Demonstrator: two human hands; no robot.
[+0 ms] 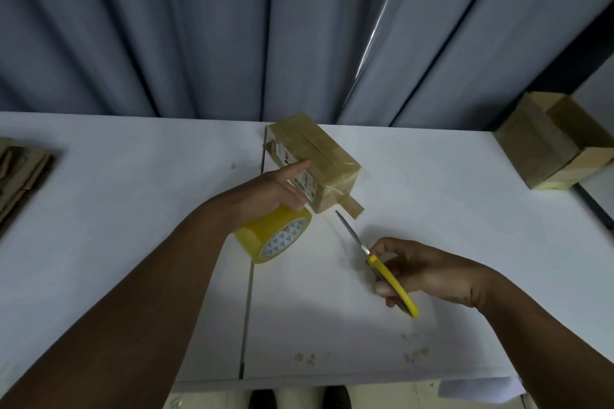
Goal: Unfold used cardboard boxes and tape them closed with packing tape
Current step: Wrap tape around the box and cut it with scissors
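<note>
Small brown tape-wrapped cardboard box [319, 156] sits mid white table [133, 176]; left hand [279, 189] grips yellow packing-tape roll [275, 237], forefinger straight against the box's side; right hand [428, 272] clasps yellow-handled steel scissors [373, 259], tips near the box's corner. Likely risk: the strip from roll to box goes slack and sticks to itself; a misjudged snip could nick cardboard.

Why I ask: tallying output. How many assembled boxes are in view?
2: middle box by the left hand; right box at far right. Flattened cardboard lies far left; more may be hidden.
</note>
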